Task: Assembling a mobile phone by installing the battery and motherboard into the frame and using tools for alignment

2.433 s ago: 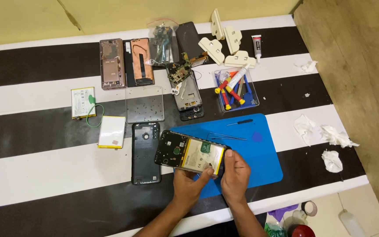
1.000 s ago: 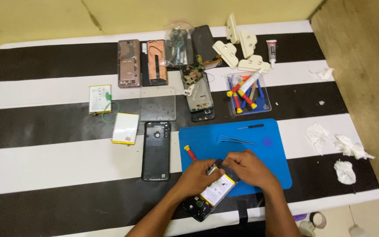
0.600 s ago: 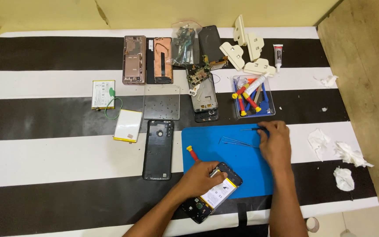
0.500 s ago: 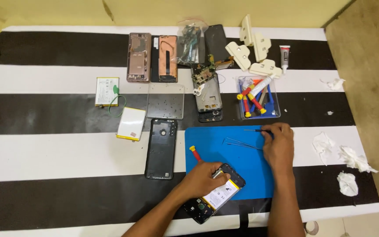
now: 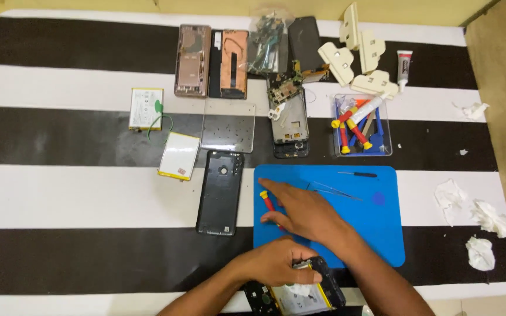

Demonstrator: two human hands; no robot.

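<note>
Head view: right hand [image 5: 303, 212] stretched out flat over the blue mat [image 5: 376, 234], fingers spread, tips touching the small red screwdriver [image 5: 267, 202] at the mat's left edge, not closed on it yet. Left hand [image 5: 276, 263] pressed down on the opened phone [image 5: 300, 292] at the near edge of the striped table [image 5: 60, 193], fingers curled over its top. Black back cover [image 5: 220, 192] just left of the mat. Thin tweezers [image 5: 332, 190] just right of the reaching hand. Could roll away, that round screwdriver, if nudged instead of pinched. Could slide off the near edge, that phone, if the holding hand lifts.
</note>
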